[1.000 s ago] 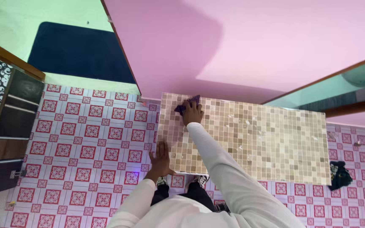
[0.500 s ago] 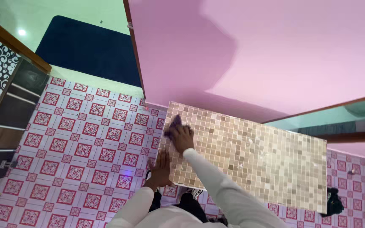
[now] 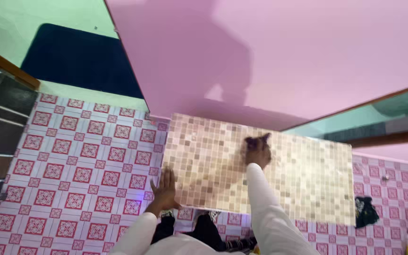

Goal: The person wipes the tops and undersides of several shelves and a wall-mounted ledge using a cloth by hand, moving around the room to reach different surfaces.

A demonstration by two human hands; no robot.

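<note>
Right hand [image 3: 258, 151] slid from the bench's [image 3: 308, 179] left corner to mid-top, pressing a dark cloth [image 3: 259, 140]; left hand [image 3: 165, 189] flat, open, bracing the near edge.

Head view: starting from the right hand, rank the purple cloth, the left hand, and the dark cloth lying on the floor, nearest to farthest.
1. Purple cloth: under the right hand, on the tabletop.
2. Left hand: at the table's near left edge.
3. Dark cloth: on the floor, past the table's right end.

A rectangular table top [image 3: 303, 179] covered in small beige and brown mosaic tiles stands against a pink wall. A dark purple cloth [image 3: 257, 140] lies on it near the far edge, around the middle. The table stands on a floor [image 3: 81, 160] of red-and-white patterned tiles.
</note>
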